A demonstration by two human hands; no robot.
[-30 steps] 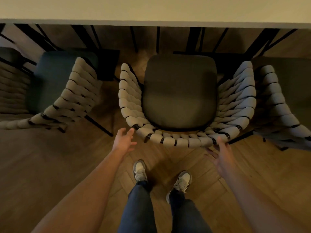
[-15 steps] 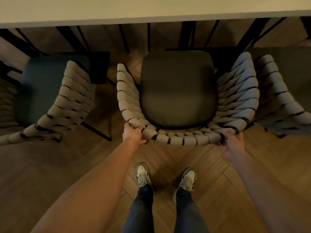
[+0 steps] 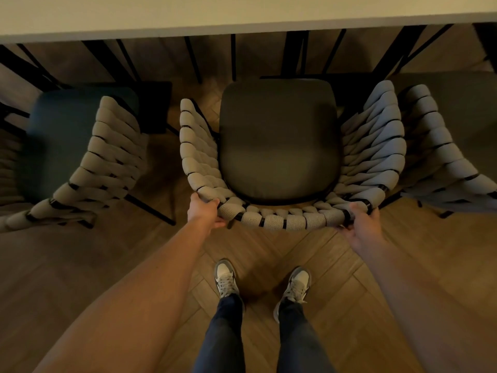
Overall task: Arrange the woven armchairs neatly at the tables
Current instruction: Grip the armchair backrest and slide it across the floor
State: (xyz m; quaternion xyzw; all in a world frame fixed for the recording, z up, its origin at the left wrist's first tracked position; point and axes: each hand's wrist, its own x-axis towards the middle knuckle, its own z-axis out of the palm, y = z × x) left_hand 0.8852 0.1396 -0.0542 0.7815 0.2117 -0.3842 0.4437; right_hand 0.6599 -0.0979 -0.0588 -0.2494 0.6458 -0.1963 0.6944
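The middle armchair with a pale woven rope back and a dark seat cushion (image 3: 279,146) stands on the brown wooden herringbone floor (image 3: 336,270), facing the long pale tabletop (image 3: 242,14); the front of its seat sits near the tabletop's edge, and I judge it is not yet pushed all the way in. The left hand (image 3: 203,211) grips the back rim on the left side, with its fingers curled over the rope; the right hand (image 3: 363,224) holds the back rim on the right side, thumb on top, and its fingers (image 3: 343,229) wrap under the rim.

What could go wrong: the right arm of this chair is just beside the woven armchair on the right (image 3: 441,157), maybe touching it, I cannot tell; a push that leans right could rub or bump the two together; the black metal legs under the tabletop (image 3: 294,52) stand right ahead of the seat, so a hard shove could knock into them. If one hand pushes more than the other, the chair could twist and end up crooked. The woven armchair on the left with a blue-green cushion (image 3: 80,146) sits turned at a slant, with a gap between; it looks like it needs fixing too. The white and grey shoes (image 3: 226,281) stand close behind, so pulling back could hit the toes.
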